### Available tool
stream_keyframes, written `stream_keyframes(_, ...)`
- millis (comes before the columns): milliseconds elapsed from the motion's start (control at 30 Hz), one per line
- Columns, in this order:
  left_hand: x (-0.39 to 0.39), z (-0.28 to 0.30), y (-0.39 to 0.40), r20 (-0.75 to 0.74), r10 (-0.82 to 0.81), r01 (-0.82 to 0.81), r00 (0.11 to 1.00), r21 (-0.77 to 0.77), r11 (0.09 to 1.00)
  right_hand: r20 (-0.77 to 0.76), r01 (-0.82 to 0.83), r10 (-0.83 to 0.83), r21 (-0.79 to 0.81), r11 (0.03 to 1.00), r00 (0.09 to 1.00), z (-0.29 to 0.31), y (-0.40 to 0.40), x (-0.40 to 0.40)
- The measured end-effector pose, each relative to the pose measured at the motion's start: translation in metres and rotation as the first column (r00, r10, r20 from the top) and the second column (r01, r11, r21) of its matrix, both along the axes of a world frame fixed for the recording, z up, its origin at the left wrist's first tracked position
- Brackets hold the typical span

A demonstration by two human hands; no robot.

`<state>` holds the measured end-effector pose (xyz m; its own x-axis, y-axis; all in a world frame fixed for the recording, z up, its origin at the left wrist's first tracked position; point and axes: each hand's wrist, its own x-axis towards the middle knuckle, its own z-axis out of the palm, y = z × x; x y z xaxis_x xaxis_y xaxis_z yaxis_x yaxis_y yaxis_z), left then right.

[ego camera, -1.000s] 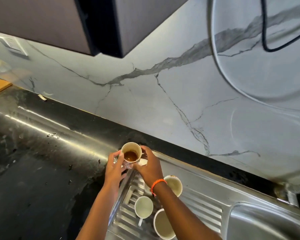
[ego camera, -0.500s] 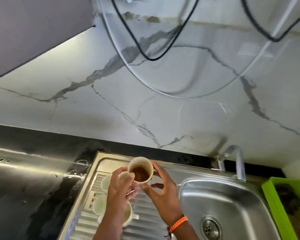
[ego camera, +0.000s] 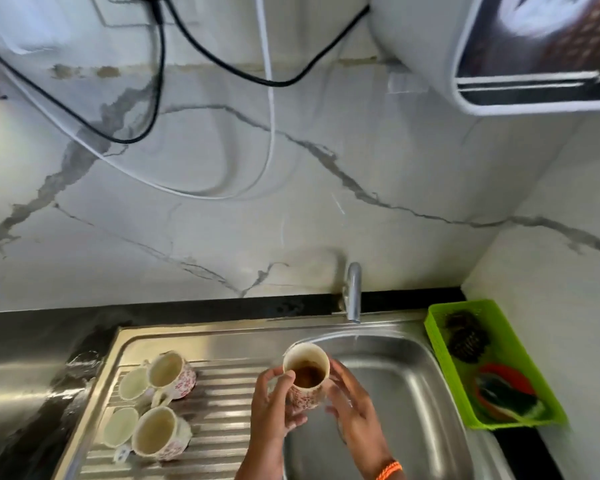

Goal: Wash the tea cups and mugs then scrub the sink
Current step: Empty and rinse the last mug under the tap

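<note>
Cup, cream ceramic with red floral print [ego camera: 305,377], holds brown dregs over the stainless steel sink basin [ego camera: 406,382]. Left hand [ego camera: 274,403] grips it; right hand [ego camera: 350,407] open alongside. Tip slowly toward basin centre, avoid splashing.

No legible text, label or number on anything here.

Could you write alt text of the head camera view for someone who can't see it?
Two hands, left and right, hold a floral cup of brown liquid at the steel sink edge. Four cups wait on the drainboard.
</note>
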<state>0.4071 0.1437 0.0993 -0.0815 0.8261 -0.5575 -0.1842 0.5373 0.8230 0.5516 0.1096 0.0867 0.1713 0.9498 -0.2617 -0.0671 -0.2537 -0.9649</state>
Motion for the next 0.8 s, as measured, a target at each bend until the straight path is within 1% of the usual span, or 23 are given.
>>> stream_keyframes(100,0.043,-0.007,-0.002,-0.005,-0.048,0.048,0.999,-0.023,0.999,-0.112,0.089,-0.101,-0.111,0.990,0.989,-0.014,-0.006,0.035)
stream_keyframes(167,0.065,-0.010,-0.001,-0.022,-0.077,0.076,0.997,-0.024,0.997,-0.186,0.117,-0.151,-0.182,0.976,0.971,-0.020,-0.006,0.050)
stream_keyframes(267,0.092,-0.017,0.004,-0.027,-0.112,0.110,0.993,-0.045,0.993,-0.212,0.166,-0.212,-0.215,0.962,0.954,-0.028,-0.002,0.070)
stream_keyframes(367,0.118,-0.021,0.013,0.029,-0.136,0.138,0.990,-0.076,0.988,-0.246,0.212,-0.264,-0.218,0.953,0.933,-0.032,0.008,0.097)
stream_keyframes(500,0.141,-0.027,0.034,0.074,-0.192,0.199,0.979,-0.114,0.973,-0.239,0.262,-0.310,-0.213,0.941,0.920,-0.036,0.031,0.122)
stream_keyframes(667,0.158,-0.031,0.065,0.096,-0.263,0.273,0.960,-0.113,0.955,-0.243,0.313,-0.365,-0.229,0.922,0.898,-0.042,0.067,0.139)
stream_keyframes(800,0.165,-0.035,0.091,0.116,-0.270,0.285,0.956,-0.146,0.947,-0.191,0.362,-0.408,-0.237,0.902,0.893,-0.048,0.095,0.147)
